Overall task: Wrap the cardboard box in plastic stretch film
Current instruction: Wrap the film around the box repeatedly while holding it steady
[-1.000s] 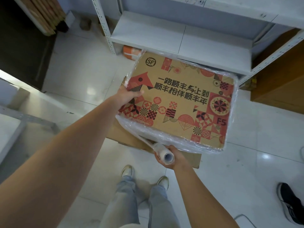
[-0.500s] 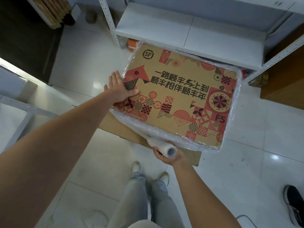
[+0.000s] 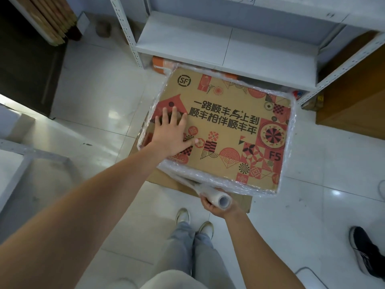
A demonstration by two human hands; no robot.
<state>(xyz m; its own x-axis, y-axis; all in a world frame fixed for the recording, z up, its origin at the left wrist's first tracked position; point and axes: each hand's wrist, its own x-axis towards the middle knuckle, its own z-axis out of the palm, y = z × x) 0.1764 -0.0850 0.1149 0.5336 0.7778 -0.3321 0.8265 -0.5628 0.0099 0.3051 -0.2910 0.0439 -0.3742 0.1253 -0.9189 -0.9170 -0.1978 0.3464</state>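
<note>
A brown cardboard box with red and black printed patterns lies flat below me, its edges covered in clear stretch film. My left hand lies flat on the box's left part, fingers spread and straight. My right hand grips the stretch film roll just below the box's near edge. A twisted band of film runs from the roll up to the box's near-left corner.
A white metal shelf unit stands right behind the box. A flat sheet of cardboard lies under the box on the white tiled floor. My feet are below the roll. Another person's black shoe is at the lower right.
My left hand left the box's left edge and now lies flat on its top face, further right. The roll in my right hand stayed by the near edge.
</note>
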